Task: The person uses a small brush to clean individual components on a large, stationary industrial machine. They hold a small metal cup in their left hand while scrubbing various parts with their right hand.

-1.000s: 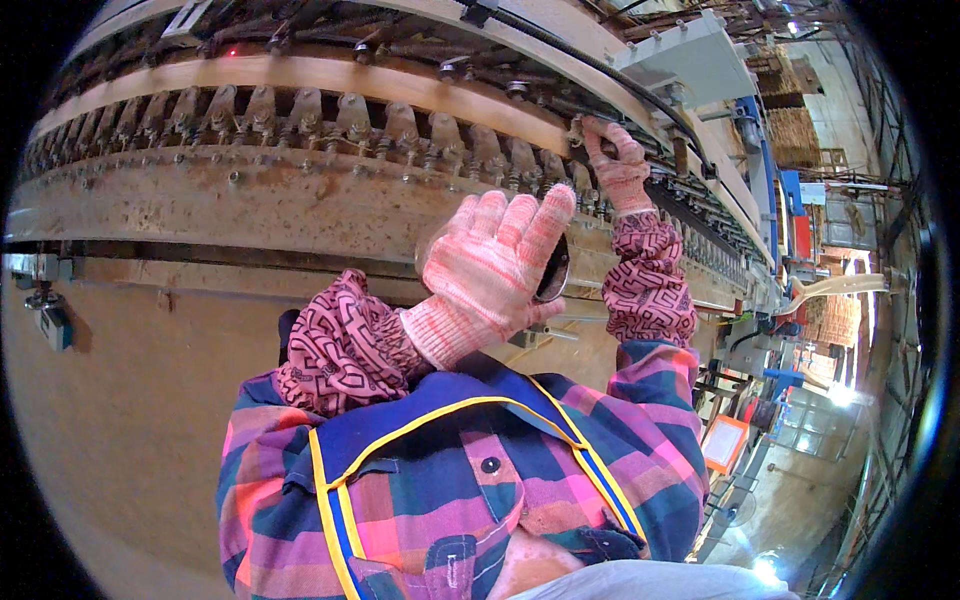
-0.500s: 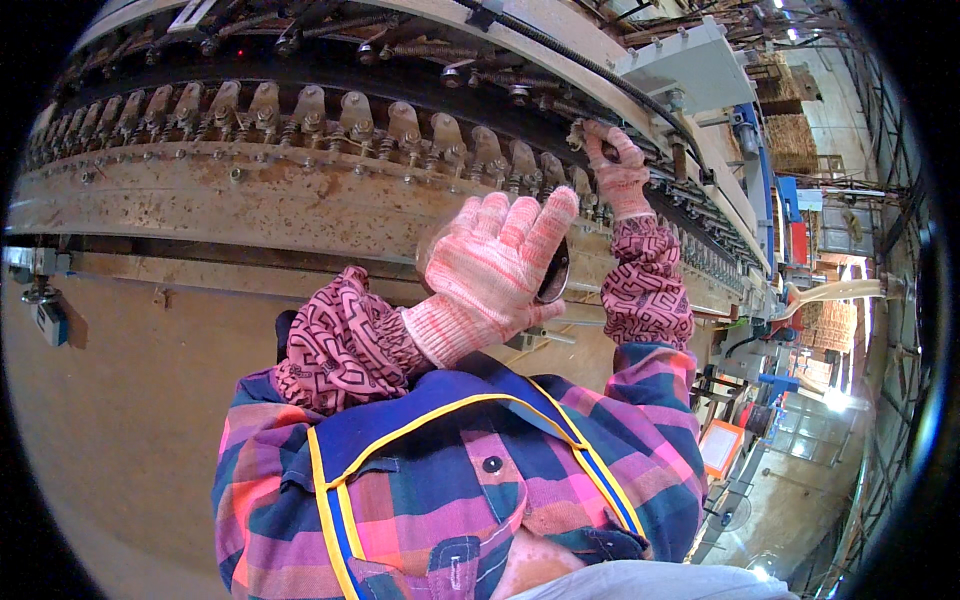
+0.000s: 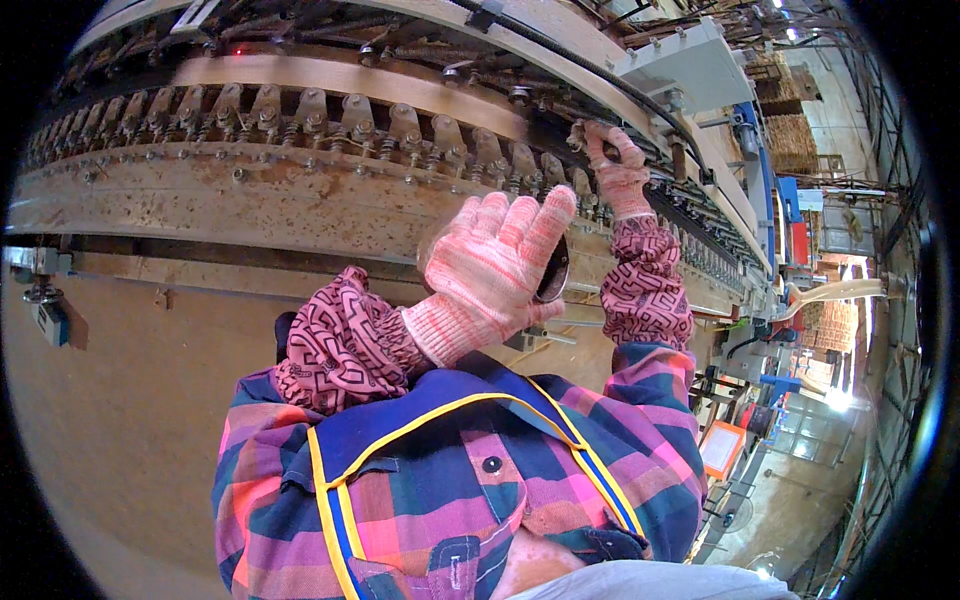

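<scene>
Left hand (image 3: 495, 270) flat, fingers spread over dark round disc (image 3: 555, 272), likely stiff, edge-grippable; right hand (image 3: 612, 160) pinching machine rail (image 3: 300, 200) part.

Long, dusty machine frame (image 3: 300, 205); row of spring clamps (image 3: 330, 115) on top, cables (image 3: 560, 50) above.
</scene>
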Demonstrator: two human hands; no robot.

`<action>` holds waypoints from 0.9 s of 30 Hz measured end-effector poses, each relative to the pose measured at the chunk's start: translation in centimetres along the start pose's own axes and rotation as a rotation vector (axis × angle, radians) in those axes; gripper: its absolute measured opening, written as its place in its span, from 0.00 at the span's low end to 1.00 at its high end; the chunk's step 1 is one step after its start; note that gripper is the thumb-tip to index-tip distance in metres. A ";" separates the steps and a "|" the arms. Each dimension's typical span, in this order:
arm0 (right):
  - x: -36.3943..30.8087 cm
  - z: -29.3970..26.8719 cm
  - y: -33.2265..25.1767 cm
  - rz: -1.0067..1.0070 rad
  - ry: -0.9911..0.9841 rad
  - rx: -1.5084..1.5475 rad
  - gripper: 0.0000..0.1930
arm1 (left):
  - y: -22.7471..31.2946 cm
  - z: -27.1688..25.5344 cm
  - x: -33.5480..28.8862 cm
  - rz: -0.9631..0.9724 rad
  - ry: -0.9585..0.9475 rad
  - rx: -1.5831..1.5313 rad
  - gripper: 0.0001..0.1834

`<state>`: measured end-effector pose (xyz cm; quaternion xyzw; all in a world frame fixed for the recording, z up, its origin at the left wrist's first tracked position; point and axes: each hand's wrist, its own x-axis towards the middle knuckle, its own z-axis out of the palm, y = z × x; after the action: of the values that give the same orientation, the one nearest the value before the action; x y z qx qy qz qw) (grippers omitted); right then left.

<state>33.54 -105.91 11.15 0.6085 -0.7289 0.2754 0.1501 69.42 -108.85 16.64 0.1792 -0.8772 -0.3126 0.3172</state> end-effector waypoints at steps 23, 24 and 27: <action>0.6 -0.7 -2.5 0.080 -0.034 -0.038 0.08 | 0.2 -0.1 -0.1 -0.009 0.002 0.019 0.65; 0.4 -0.7 -2.0 0.090 -0.028 -0.032 0.08 | 0.2 -0.1 0.0 0.001 0.007 0.014 0.65; 0.4 -0.8 -1.9 0.079 -0.059 0.023 0.09 | 0.2 -0.1 -0.1 0.003 0.007 0.007 0.65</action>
<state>35.16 -105.95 12.42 0.5888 -0.7533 0.2714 0.1104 69.49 -108.71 16.79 0.1800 -0.8775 -0.3083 0.3203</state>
